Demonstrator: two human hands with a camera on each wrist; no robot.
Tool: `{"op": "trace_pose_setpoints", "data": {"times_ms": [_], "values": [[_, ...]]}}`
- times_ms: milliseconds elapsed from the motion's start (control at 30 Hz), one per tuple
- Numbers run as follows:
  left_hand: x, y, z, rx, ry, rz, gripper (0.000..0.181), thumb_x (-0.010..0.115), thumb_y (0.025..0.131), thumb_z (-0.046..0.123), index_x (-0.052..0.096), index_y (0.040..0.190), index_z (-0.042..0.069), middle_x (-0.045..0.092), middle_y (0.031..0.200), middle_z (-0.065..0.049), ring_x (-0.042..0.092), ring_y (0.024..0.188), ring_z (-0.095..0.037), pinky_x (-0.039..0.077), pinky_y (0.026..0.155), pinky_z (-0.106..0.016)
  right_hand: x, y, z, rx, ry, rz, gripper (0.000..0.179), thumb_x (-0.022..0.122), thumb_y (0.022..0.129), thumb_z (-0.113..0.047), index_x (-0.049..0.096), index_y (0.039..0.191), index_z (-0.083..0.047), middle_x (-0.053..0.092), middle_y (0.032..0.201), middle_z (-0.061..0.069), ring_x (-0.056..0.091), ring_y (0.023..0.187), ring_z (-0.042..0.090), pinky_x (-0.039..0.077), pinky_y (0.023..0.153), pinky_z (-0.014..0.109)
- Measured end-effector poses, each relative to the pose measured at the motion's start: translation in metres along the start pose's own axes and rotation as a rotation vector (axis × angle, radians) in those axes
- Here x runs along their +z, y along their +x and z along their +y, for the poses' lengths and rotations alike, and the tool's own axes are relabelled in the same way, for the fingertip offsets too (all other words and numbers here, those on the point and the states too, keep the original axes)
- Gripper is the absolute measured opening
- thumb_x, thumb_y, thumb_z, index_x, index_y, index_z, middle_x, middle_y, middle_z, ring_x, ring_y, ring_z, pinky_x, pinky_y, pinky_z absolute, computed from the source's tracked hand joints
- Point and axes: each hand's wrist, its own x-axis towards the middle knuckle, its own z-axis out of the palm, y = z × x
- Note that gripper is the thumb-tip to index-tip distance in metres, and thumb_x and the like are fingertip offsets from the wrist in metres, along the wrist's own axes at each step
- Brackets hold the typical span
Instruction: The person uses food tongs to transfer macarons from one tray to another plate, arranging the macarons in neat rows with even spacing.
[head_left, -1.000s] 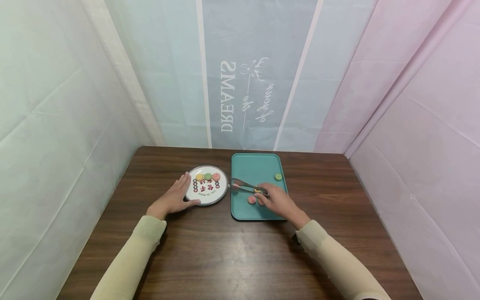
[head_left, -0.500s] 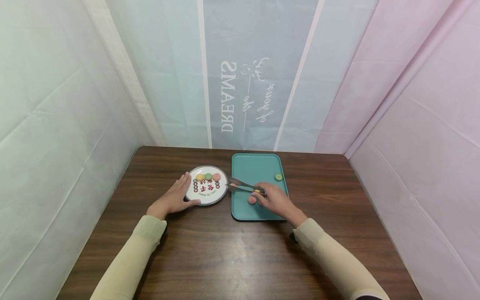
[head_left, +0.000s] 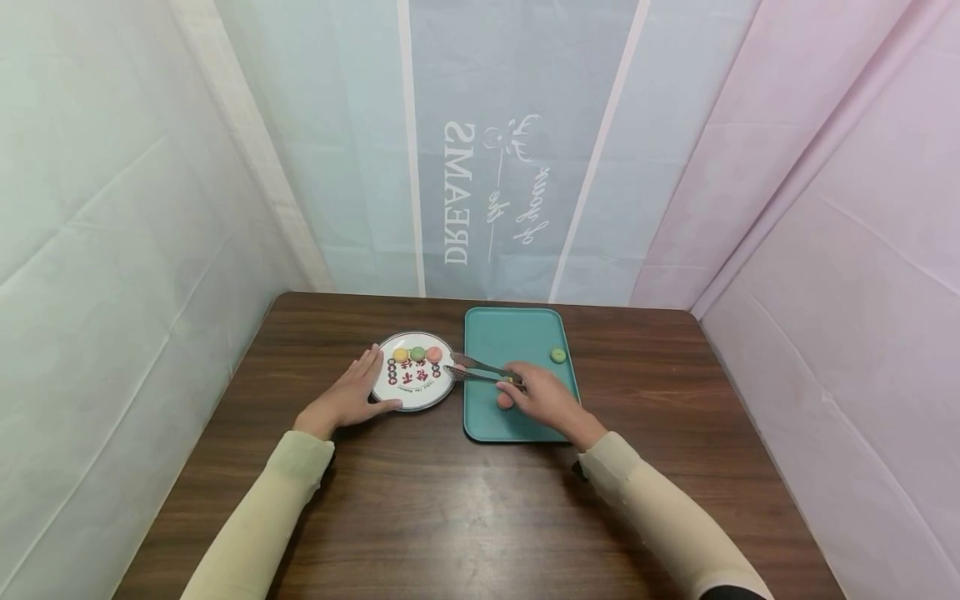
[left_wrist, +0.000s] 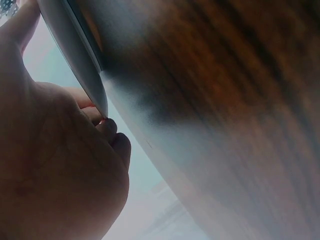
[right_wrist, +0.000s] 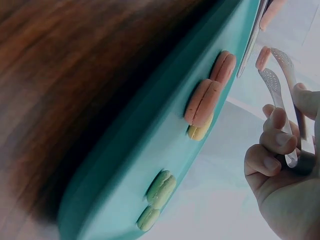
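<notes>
My left hand (head_left: 347, 398) rests at the left rim of the round white plate (head_left: 430, 395), fingers stretched along it and thumb at the near side. In a row on the plate lie a yellow macaron (head_left: 401, 355), a green macaron (head_left: 417, 354) and a pink macaron (head_left: 434, 355). My right hand (head_left: 551, 400) grips metal tongs (right_wrist: 290, 75) with perforated tips. Between those tips is another pink macaron (right_wrist: 263, 58), raised near the plate's right rim in the head view.
The teal tray (head_left: 510, 333) stands right of the plate. On it are pink macarons (right_wrist: 202, 102), a yellow macaron (right_wrist: 199, 131) and green macarons (right_wrist: 161, 189). A wooden table (head_left: 450, 517) lies beneath, with a printed cloth (head_left: 517, 75) hanging behind.
The right hand and tongs have moved left, carrying the pink macaron from the tray's left edge toward the plate's right rim. The left hand and plate have stayed put.
</notes>
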Motion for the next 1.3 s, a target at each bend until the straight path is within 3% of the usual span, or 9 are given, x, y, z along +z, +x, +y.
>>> {"op": "trace_pose_setpoints", "data": {"times_ms": [300, 500, 767, 900, 1133, 1300], "values": [[0.000, 0.001, 0.000, -0.008, 0.001, -0.011, 0.119, 0.064, 0.099, 0.068, 0.003, 0.169, -0.006, -0.004, 0.178, -0.025, 0.002, 0.166, -0.041, 0.010, 0.134, -0.057, -0.001, 0.009, -0.009, 0.035, 0.029, -0.021, 0.036, 0.069, 0.108, -0.033, 0.070, 0.134, -0.009, 0.073, 0.103, -0.001, 0.068, 0.087, 0.012, 0.058, 0.076, 0.041], [-0.001, 0.001, 0.000, 0.003, -0.011, -0.005, 0.119, 0.066, 0.099, 0.066, 0.004, 0.168, -0.008, -0.003, 0.178, -0.026, 0.003, 0.165, -0.042, 0.010, 0.133, -0.059, -0.001, 0.014, -0.010, 0.027, 0.083, -0.052, 0.039, 0.069, 0.108, -0.030, 0.067, 0.137, -0.004, 0.071, 0.086, -0.005, 0.066, 0.070, 0.007, 0.053, 0.068, 0.040], [-0.005, 0.002, 0.003, -0.010, -0.003, -0.021, 0.118, 0.065, 0.100, 0.066, 0.003, 0.169, -0.007, -0.003, 0.178, -0.025, 0.002, 0.166, -0.041, 0.009, 0.134, -0.058, -0.004, 0.019, -0.013, 0.036, 0.162, -0.109, 0.041, 0.066, 0.110, -0.031, 0.065, 0.140, -0.003, 0.072, 0.086, 0.002, 0.071, 0.065, 0.017, 0.053, 0.060, 0.037], [-0.007, 0.002, 0.003, -0.016, -0.005, -0.026, 0.118, 0.066, 0.100, 0.066, 0.003, 0.169, -0.007, -0.003, 0.178, -0.025, 0.002, 0.166, -0.041, 0.009, 0.134, -0.057, -0.006, 0.023, -0.015, 0.042, 0.179, -0.138, 0.037, 0.064, 0.110, -0.035, 0.066, 0.134, -0.007, 0.071, 0.087, 0.005, 0.072, 0.066, 0.020, 0.054, 0.059, 0.036], [-0.010, 0.002, 0.006, -0.023, -0.012, -0.030, 0.118, 0.066, 0.100, 0.065, 0.003, 0.169, -0.007, -0.003, 0.178, -0.025, 0.003, 0.165, -0.041, 0.010, 0.134, -0.057, -0.006, 0.029, -0.019, 0.025, 0.162, -0.140, 0.025, 0.063, 0.111, -0.035, 0.067, 0.126, -0.016, 0.066, 0.075, -0.002, 0.064, 0.058, 0.015, 0.053, 0.057, 0.037], [-0.011, 0.003, 0.006, -0.022, -0.020, -0.034, 0.118, 0.066, 0.100, 0.065, 0.003, 0.169, -0.007, -0.003, 0.178, -0.025, 0.002, 0.165, -0.041, 0.009, 0.134, -0.057, -0.006, 0.034, -0.022, 0.028, 0.146, -0.147, 0.035, 0.062, 0.111, -0.035, 0.067, 0.134, -0.009, 0.064, 0.075, -0.002, 0.061, 0.055, 0.014, 0.053, 0.054, 0.037]]}}
